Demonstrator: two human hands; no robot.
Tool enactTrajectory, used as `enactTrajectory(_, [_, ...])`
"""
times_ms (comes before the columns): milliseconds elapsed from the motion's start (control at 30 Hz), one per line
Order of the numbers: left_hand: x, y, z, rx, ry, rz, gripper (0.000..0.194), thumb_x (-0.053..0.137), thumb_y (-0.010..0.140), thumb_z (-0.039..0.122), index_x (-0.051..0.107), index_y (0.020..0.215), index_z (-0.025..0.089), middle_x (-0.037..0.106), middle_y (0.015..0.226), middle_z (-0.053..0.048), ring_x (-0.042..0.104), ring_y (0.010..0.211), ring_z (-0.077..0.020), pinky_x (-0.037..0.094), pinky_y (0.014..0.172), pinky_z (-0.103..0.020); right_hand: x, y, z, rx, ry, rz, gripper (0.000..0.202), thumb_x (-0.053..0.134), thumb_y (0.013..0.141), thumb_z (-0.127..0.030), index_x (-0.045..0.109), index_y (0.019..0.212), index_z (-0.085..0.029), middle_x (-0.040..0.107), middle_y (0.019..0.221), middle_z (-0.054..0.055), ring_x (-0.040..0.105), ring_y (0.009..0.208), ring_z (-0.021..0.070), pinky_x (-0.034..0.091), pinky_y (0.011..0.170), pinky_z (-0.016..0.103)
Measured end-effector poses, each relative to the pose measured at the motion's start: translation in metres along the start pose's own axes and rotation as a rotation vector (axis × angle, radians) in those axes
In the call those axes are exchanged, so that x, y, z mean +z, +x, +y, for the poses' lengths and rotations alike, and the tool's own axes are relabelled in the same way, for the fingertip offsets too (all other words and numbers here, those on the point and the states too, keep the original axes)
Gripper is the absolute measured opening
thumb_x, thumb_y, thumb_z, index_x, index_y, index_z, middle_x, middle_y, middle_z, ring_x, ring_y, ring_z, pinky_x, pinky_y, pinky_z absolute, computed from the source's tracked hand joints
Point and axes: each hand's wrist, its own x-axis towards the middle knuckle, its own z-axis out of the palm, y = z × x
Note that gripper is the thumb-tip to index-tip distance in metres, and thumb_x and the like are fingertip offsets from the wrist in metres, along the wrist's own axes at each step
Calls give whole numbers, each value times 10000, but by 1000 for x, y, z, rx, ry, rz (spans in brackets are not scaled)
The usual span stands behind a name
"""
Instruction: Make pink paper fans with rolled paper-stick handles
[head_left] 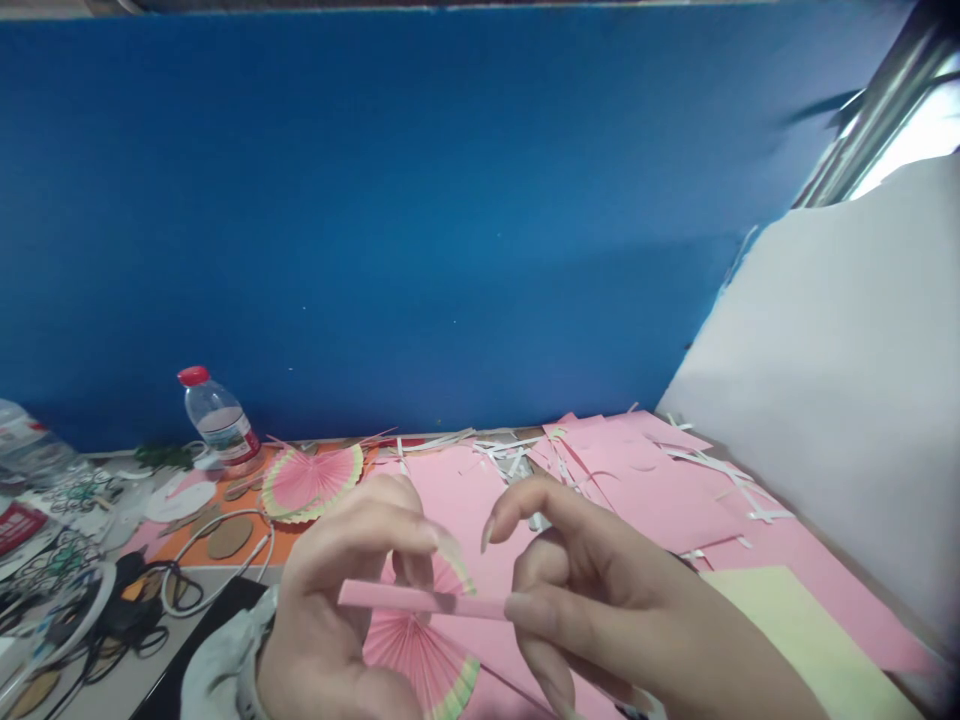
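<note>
Pink paper strip, seemingly folded, spans both hands.

Left hand, lower centre of the frame: a loose, pale whitish-grey sleeve covers the wrist, its fabric softly creased, with a narrow greyish edge beside the skin. Right hand, lower right of centre: wrist and visible forearm bare; fingernails long, smooth and tapered. No ring shows on the visible fingers of either hand.
</note>
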Motion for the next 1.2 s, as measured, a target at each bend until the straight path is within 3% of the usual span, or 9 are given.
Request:
enactTrajectory(67, [-5, 1, 2, -79, -24, 5, 565, 733, 652, 540, 611, 1114, 240, 487, 732, -7, 423, 610, -131, 375, 494, -262, 1, -7, -3, -60, -80, 112, 227, 588, 874, -412, 506, 999, -240, 580, 587, -49, 340, 409, 40, 254, 372, 140])
enactTrajectory(133, [-8, 2, 5, -149, -54, 60, 611, 690, 667, 598, 592, 1143, 227, 499, 809, -31, 434, 628, -140, 378, 482, -264, 3, -14, -8, 0, -208, 161, 254, 556, 880, -456, 516, 1031, -256, 609, 638, -16, 374, 429, 60, 294, 387, 166])
enactTrajectory(233, [-10, 4, 8, -140, -15, 78, 518, 613, 736, 608, 641, 1040, 190, 519, 781, -41, 451, 623, -152, 400, 501, -280, 4, -19, -12, 26, -350, 173, 283, 487, 893, -517, 525, 1054, -287, 635, 681, 13, 429, 451, 93, 333, 389, 195])
enactTrajectory(367, [-9, 8, 13, -34, 33, -45, 285, 623, 812, 400, 671, 983, 178, 614, 733, -42, 505, 674, -170, 428, 619, -310, 7, -17, -9, -68, -437, 237, 287, 459, 900, -531, 524, 1072, -310, 651, 673, 12, 490, 474, 115, 341, 386, 208])
enactTrajectory(467, [-7, 10, 16, -40, 70, -44, 138, 612, 844, 261, 673, 945, 190, 660, 723, -28, 528, 661, -152, 438, 639, -296, 10, -15, -5, -124, -469, 308, 269, 477, 896, -523, 531, 1057, -315, 635, 618, -10, 502, 479, 118, 333, 394, 211])
enactTrajectory(633, [-7, 10, 18, -144, 136, -17, 187, 637, 817, 336, 668, 958, 217, 645, 695, -21, 552, 649, -161, 456, 575, -285, 12, -14, -2, -188, -497, 325, 239, 460, 913, -501, 538, 1034, -310, 632, 585, -25, 466, 441, 103, 317, 404, 217])
enactTrajectory(800, [-5, 8, 18, -150, 123, -13, 63, 607, 849, 230, 664, 839, 204, 643, 661, 1, 543, 604, -124, 446, 600, -276, 9, -12, -1, -182, -504, 314, 225, 455, 918, -485, 520, 1058, -320, 631, 601, -21, 550, 544, 135, 367, 454, 227])
enactTrajectory(1067, [-3, 6, 18, -180, 239, 35, 166, 561, 874, 136, 679, 889, 253, 689, 769, 16, 547, 613, -118, 442, 593, -257, 11, -12, -1, -180, -473, 318, 138, 430, 941, -327, 490, 1065, -333, 577, 595, -55, 523, 525, 108, 352, 420, 180])
enactTrajectory(1200, [-1, 8, 19, -165, 246, 32, 160, 566, 866, 140, 680, 883, 251, 673, 748, 14, 542, 612, -118, 452, 624, -263, 12, -12, -1, -178, -493, 318, 141, 417, 940, -346, 480, 1067, -332, 578, 615, -54, 562, 574, 121, 422, 496, 199])
